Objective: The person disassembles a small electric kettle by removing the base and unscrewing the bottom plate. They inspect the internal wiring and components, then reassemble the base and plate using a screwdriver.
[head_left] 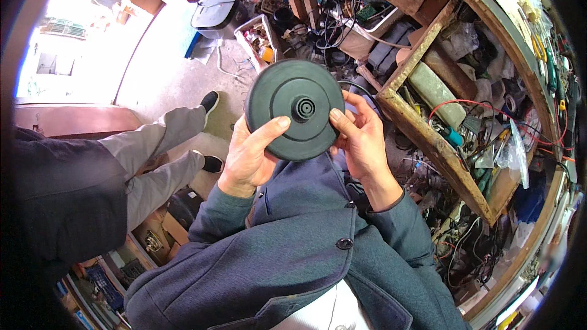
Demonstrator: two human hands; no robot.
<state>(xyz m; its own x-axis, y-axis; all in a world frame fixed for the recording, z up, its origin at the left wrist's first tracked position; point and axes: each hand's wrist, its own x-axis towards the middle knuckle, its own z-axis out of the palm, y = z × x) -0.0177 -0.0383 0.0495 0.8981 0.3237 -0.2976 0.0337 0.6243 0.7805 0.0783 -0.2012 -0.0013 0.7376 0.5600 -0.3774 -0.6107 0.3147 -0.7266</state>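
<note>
Between my two hands I hold a round dark grey kettle base [295, 137] in front of my chest, its top face turned up toward me. A raised round connector with concentric rings stands at its centre. My left hand [249, 154] grips the lower left rim, thumb lying on the top face and fingers hidden beneath. At the right rim, my right hand [362, 140] pinches the edge with its thumb on top; part of its fingers shows behind. A black cord [365, 90] runs near the base's right side.
An open wooden drawer [440, 153] full of tools and parts juts out at the right. Behind lie a white box of parts [260, 40], a grey bin [217, 15] and tangled cables. Another person's legs [162, 146] stand at the left.
</note>
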